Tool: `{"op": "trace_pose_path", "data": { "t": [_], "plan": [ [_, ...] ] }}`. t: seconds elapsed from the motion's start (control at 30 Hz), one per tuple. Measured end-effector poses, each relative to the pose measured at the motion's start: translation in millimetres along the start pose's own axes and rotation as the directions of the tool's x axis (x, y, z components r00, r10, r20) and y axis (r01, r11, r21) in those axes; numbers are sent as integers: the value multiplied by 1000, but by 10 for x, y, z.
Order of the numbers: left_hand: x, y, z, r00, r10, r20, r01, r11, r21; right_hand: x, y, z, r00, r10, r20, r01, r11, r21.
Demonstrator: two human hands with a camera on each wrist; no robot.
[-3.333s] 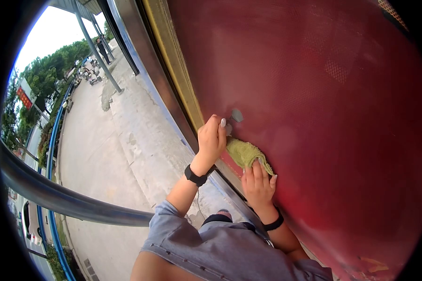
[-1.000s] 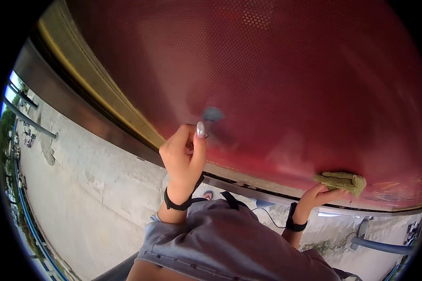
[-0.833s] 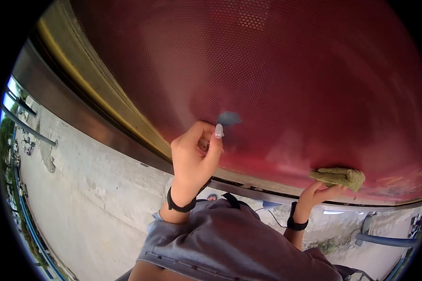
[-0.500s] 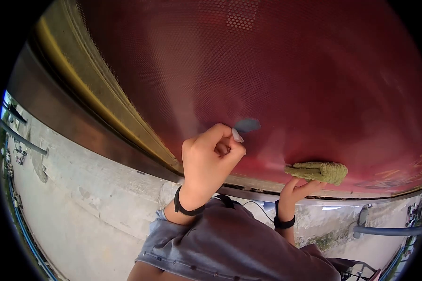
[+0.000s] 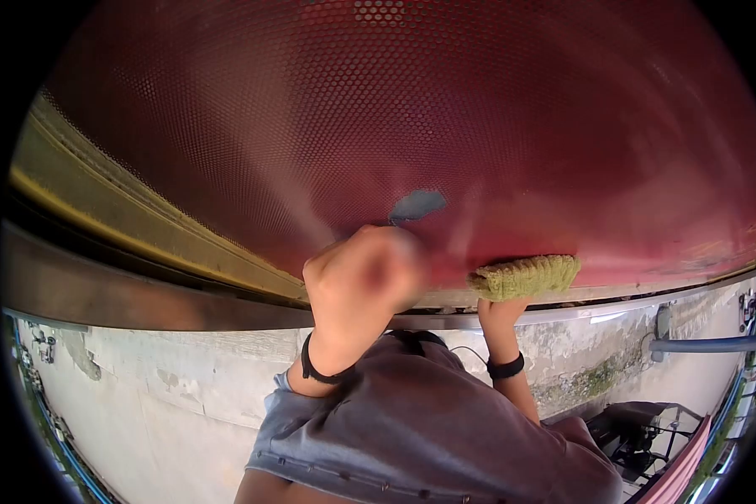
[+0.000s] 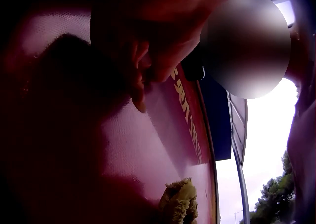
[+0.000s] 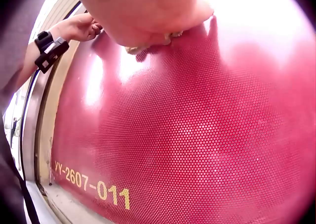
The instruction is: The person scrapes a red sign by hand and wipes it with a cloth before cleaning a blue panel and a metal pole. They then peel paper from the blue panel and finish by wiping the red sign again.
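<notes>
In the head view, my left hand (image 5: 357, 290) has its fingers curled at the lower part of a red perforated panel (image 5: 512, 151). The fingers are blurred there; they lie just below a torn-edged grey patch (image 5: 418, 204). In the left wrist view a fingertip of the left hand (image 6: 140, 103) points down at the panel. My right hand (image 5: 502, 312) grips a folded green cloth (image 5: 529, 275) against the panel's lower edge, with most of its fingers hidden by the cloth. From the right wrist, the right hand (image 7: 143, 14) covers nearly all of the cloth (image 7: 136, 50).
A yellowish frame strip (image 5: 134, 206) and a metal edge (image 5: 143, 294) border the panel. Yellow characters (image 7: 94, 187) are printed on it. Below lies a concrete floor (image 5: 168, 386); a blue-grey pipe (image 5: 714, 344) and a parked vehicle (image 5: 643, 441) are at right.
The head view has swung round. The cloth, beside the left hand at first, went far right with the right hand and has come back nearer the left hand. The left hand stays by the grey patch.
</notes>
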State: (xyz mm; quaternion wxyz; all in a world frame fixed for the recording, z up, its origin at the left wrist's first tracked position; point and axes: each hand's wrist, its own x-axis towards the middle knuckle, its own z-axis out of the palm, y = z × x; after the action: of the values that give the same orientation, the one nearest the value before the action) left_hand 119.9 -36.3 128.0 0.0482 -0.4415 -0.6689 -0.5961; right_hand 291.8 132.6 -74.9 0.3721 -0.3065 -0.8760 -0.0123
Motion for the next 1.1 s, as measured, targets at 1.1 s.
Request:
{"op": "trace_pose_path", "data": {
  "t": [1.1],
  "plan": [
    [-686, -493, -236, 910, -96, -402, 91, 995, -32, 608, -1200, -207, 892, -413, -183, 432, 899, 73]
  ]
}}
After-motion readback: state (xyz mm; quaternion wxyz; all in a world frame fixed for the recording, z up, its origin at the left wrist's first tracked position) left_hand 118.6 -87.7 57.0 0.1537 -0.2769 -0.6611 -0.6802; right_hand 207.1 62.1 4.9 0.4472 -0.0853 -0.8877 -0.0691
